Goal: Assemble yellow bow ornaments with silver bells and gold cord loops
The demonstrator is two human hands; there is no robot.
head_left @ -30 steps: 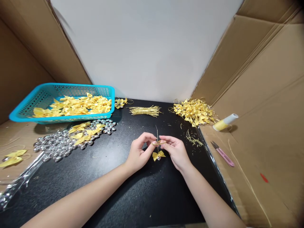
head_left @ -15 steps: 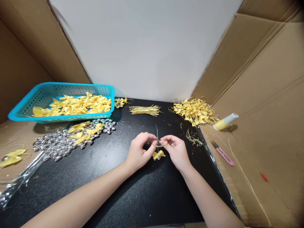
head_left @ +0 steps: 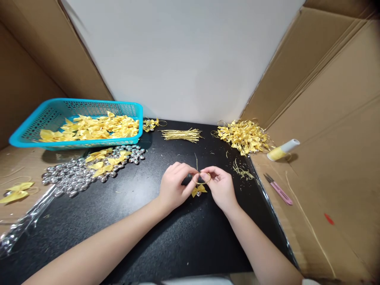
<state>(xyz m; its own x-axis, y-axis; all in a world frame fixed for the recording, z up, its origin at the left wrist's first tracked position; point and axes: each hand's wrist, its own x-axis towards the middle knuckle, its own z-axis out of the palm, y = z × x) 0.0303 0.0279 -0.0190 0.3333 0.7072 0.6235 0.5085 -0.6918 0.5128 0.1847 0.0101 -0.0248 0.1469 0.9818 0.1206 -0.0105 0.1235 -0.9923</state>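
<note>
My left hand (head_left: 179,183) and my right hand (head_left: 220,185) meet at the middle of the black table, thumbs and forefingers pinched on a thin gold cord (head_left: 202,183) bent into a loop. One end of the cord sticks up past the fingertips. Just below the loop hangs or lies a yellow bow (head_left: 199,190) with a small silver bead at its centre; I cannot tell whether it touches the table. The exact crossing of the cord is hidden by my fingers.
A blue basket (head_left: 89,145) of yellow bows stands back left, silver beads (head_left: 69,176) before it. Cut gold cords (head_left: 181,135) lie at the back. Finished-looking bows (head_left: 245,136) are heaped back right, near a thread spool (head_left: 283,149) and pink thread snips (head_left: 279,190).
My fingertips have drawn closer together over the cord, and the loop has shifted slightly to the right. The view has tilted a little; the surrounding things stay put.
</note>
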